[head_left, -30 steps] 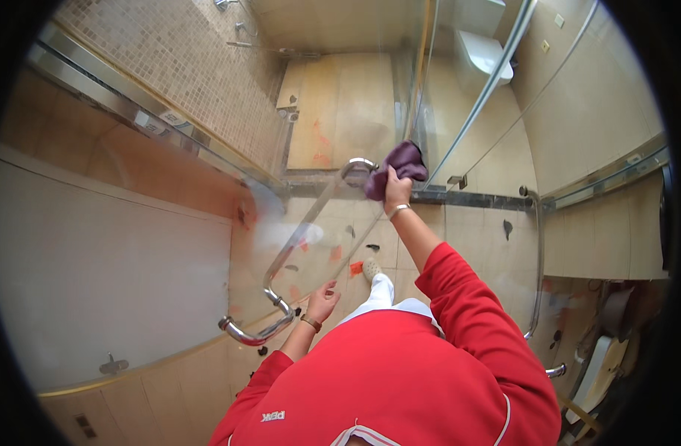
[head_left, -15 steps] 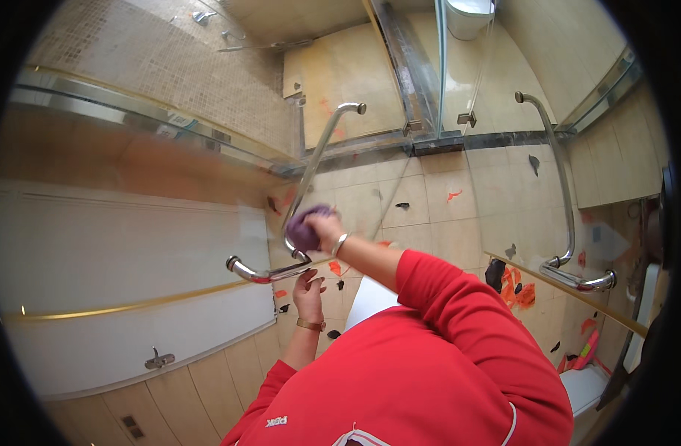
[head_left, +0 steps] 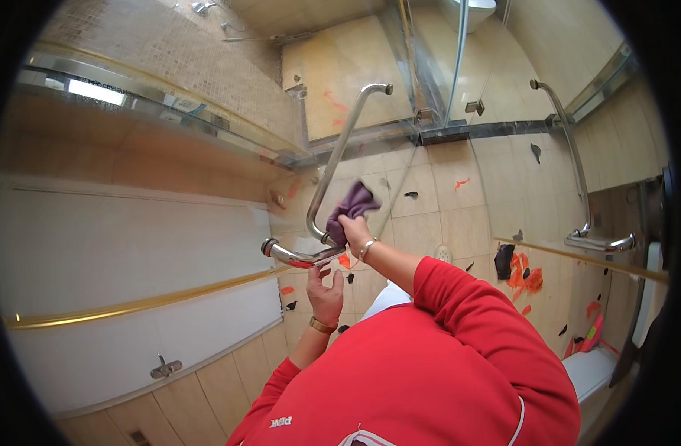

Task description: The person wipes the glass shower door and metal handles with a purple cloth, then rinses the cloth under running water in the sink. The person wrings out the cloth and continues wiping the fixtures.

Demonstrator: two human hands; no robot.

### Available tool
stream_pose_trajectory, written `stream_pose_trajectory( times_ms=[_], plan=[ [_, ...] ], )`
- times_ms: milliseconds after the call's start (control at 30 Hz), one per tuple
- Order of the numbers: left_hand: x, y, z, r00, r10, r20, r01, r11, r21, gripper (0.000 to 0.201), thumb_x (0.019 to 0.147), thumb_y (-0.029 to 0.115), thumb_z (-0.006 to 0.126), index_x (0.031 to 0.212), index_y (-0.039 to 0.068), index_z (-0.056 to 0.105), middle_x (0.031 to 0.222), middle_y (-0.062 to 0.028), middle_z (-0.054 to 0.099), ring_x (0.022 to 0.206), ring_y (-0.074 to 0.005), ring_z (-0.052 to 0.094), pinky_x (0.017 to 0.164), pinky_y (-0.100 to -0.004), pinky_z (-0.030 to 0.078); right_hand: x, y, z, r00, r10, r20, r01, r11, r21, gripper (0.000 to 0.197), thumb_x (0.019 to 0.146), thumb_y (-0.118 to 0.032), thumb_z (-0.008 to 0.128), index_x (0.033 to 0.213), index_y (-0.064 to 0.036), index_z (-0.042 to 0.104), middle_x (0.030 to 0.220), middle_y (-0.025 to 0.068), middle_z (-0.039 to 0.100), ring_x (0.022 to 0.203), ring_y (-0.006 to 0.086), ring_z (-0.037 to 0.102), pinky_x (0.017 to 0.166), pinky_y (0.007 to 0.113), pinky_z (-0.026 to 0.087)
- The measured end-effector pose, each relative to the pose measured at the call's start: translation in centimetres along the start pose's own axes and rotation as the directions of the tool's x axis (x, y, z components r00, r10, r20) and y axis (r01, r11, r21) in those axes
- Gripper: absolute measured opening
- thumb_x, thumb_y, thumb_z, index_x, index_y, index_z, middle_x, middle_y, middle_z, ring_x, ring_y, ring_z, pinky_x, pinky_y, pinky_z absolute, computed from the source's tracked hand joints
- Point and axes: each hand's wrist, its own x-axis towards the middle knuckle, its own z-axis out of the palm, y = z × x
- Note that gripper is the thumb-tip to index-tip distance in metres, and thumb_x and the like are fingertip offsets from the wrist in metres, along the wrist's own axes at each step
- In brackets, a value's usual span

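A purple cloth (head_left: 357, 199) is bunched in my right hand (head_left: 355, 232), its loose end flaring up past my fingers. That hand is by the bend of a chrome handle (head_left: 336, 154) mounted on a glass door; cloth and handle overlap here, and I cannot tell how firmly they touch. Just below the handle's lower bar (head_left: 299, 256), my left hand (head_left: 326, 296) is raised with its fingers apart and nothing in them. Its fingertips are close to the bar; whether they touch it is unclear.
A second chrome handle (head_left: 574, 160) is on the glass at right. A gold-coloured edge (head_left: 132, 306) crosses a white tub (head_left: 132, 238) with a tap (head_left: 164, 367) at left. Orange scraps (head_left: 532, 281) and black scraps (head_left: 504, 262) litter the tiles near a round drain (head_left: 444, 253).
The view has shifted, so the handle appears further right. My right hand has brought the cloth from over the handle to its right side, with one end now loose. My left fingers have opened out.
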Motion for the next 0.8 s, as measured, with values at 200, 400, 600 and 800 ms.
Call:
stream_pose_trajectory(
  times_ms=[200,400,600,800],
  plan=[
    [1.6,-1.2,-1.7,0.977,0.167,0.135,-0.19,0.966,0.177,0.043,0.079,0.001,0.063,0.122,0.001,0.054,0.104,-0.0117,0.063,0.09,-0.0207,0.06,0.08,-0.0302,0.048,-3.3,-4.9,-1.8,0.858,0.461,0.228,-0.449,0.887,-0.104,0.03,0.087,-0.035,0.052,0.106,-0.0113,0.053,0.096,0.0084,0.062,0.085,0.026,0.063,0.066,0.049,0.053],
    [2.7,-2.1,-1.7,0.923,0.333,0.193,-0.348,0.936,0.045,0.036,0.08,-0.002,0.063,0.116,0.0,0.056,0.112,-0.0109,0.06,0.096,-0.0195,0.059,0.083,-0.0303,0.047,-6.2,-4.8,-2.0,0.919,0.314,0.236,-0.309,0.949,-0.062,0.034,0.088,-0.039,0.055,0.103,-0.0091,0.054,0.093,0.0092,0.063,0.077,0.0242,0.065,0.062,0.045,0.056],
    [2.9,-2.5,-1.7,0.884,0.327,0.334,-0.291,0.944,-0.154,0.051,0.079,-0.008,0.059,0.127,0.0,0.045,0.123,-0.0106,0.055,0.11,-0.0186,0.055,0.092,-0.0308,0.045,-10.3,-6.3,-4.7,0.962,0.237,0.135,-0.227,0.97,-0.082,0.027,0.085,-0.031,0.058,0.093,-0.0058,0.059,0.082,0.0059,0.062,0.065,0.0193,0.062,0.055,0.034,0.053],
    [2.3,-2.4,-1.8,0.892,0.292,0.346,-0.243,0.954,-0.178,0.054,0.077,-0.006,0.059,0.128,0.001,0.044,0.125,-0.0111,0.053,0.11,-0.0201,0.055,0.083,-0.0302,0.049,-12.7,-8.3,-8.2,0.987,-0.007,0.158,-0.011,0.994,0.111,0.023,0.084,-0.026,0.059,0.099,-0.0081,0.059,0.084,0.0013,0.06,0.069,0.0114,0.059,0.058,0.027,0.049]
  ],
)
